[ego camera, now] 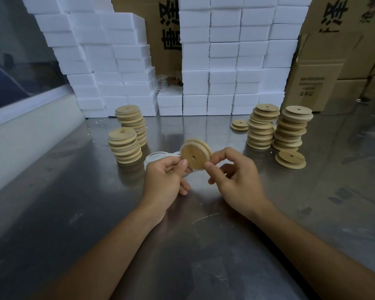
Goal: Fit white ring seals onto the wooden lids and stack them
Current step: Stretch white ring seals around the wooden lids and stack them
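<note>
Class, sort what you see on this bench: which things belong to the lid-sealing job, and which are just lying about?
Belongs to the job:
wooden lid held by left hand and right hand
white ring seals
left lid stacks
right lid stacks

Just lying about:
white foam boxes
cardboard cartons

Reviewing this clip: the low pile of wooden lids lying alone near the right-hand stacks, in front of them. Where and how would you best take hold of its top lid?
Grip the top lid of the low pile by its rim, thumb and fingers on opposite edges, coming from above. It lies flat and its rim overhangs a narrower step beneath, so fingertips can get under it. The tall stacks stand close behind, so come in from the front. Both hands are busy with the held lid.
</note>
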The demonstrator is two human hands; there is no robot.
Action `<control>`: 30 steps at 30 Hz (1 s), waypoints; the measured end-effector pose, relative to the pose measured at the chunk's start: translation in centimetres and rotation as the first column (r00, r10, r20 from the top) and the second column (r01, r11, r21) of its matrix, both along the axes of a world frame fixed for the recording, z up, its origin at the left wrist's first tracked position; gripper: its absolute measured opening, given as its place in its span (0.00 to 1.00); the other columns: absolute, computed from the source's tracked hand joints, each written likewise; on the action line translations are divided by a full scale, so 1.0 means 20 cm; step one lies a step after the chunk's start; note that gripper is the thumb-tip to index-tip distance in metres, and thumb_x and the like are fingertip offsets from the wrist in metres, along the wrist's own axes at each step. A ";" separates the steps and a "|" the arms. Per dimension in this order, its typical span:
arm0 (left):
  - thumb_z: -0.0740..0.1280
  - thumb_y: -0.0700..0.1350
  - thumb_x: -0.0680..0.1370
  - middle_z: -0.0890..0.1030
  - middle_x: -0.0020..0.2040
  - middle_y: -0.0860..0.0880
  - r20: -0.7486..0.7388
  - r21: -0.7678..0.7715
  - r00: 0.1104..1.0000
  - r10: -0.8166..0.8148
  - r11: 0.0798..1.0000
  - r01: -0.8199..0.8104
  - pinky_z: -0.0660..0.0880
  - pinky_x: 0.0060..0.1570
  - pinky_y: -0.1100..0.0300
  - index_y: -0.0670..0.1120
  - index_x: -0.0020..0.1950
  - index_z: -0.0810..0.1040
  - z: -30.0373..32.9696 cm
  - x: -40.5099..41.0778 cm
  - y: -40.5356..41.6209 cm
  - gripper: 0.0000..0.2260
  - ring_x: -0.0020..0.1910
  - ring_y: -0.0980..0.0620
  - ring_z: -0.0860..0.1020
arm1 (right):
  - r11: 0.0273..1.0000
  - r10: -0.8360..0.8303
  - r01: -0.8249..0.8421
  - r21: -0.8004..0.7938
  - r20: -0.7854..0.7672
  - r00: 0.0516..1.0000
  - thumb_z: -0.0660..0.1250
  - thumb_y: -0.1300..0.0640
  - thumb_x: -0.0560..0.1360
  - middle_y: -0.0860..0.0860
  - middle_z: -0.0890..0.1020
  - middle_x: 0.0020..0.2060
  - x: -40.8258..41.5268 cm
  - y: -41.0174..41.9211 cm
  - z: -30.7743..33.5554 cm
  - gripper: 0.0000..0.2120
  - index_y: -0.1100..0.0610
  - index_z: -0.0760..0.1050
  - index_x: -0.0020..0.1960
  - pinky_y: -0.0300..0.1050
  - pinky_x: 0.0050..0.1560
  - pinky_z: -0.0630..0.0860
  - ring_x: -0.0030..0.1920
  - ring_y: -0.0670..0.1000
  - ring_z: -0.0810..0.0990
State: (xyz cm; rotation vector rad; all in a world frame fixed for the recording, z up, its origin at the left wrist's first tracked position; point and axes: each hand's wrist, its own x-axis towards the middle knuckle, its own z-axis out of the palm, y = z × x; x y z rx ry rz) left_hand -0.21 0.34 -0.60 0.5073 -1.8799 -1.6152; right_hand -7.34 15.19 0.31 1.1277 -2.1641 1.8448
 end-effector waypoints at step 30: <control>0.66 0.42 0.78 0.73 0.22 0.55 -0.117 0.420 0.923 0.367 0.860 -0.289 0.65 0.20 0.69 0.45 0.38 0.74 0.26 0.06 -0.50 0.09 0.19 0.59 0.72 | 0.995 -0.098 0.096 0.036 0.038 0.994 0.72 0.55 0.75 0.50 0.82 0.31 -0.03 0.00 -0.01 0.07 0.52 0.79 0.39 0.56 0.35 0.80 0.32 0.57 0.80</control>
